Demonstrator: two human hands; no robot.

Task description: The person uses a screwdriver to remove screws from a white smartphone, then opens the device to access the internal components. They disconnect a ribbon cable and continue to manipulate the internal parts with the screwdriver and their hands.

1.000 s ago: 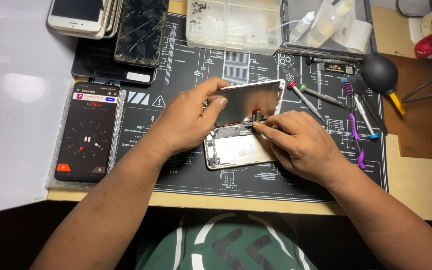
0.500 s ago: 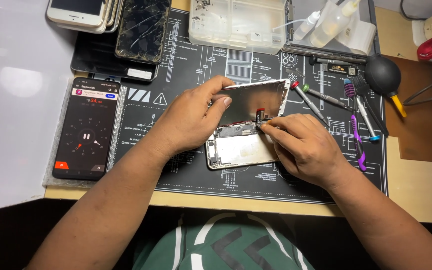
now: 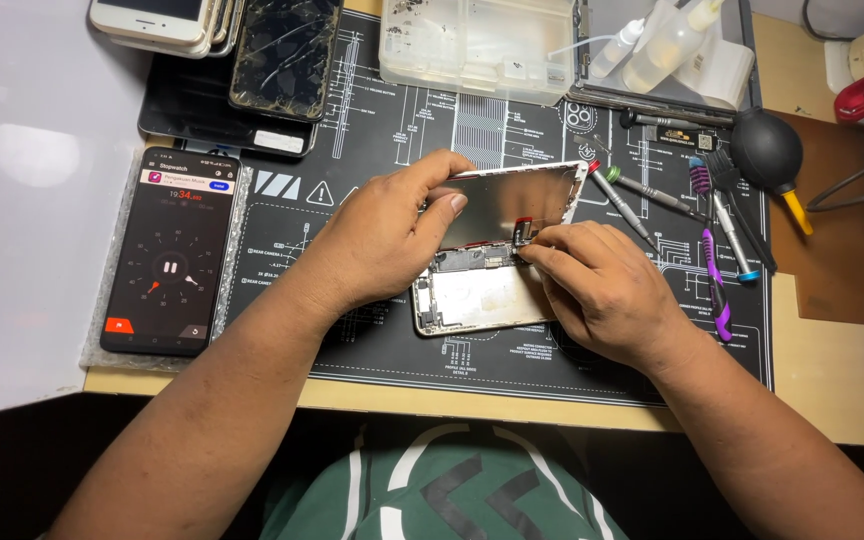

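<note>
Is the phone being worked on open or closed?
Open: the left hand holds the screen panel lifted off the phone body, insides showing.

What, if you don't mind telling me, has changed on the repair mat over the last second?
Very little. The right hand fingertips have crept slightly toward the connectors at the hinge between the lifted screen panel and the opened phone body. The left hand keeps the panel propped up as before. The stopwatch phone, screwdrivers and dust blower have not moved.

Shiny metal plate [image 3: 512,200] on the lifted screen, matt black mat [image 3: 372,150] below, glossy cracked glass phone [image 3: 285,55], translucent plastic box [image 3: 477,45].
</note>
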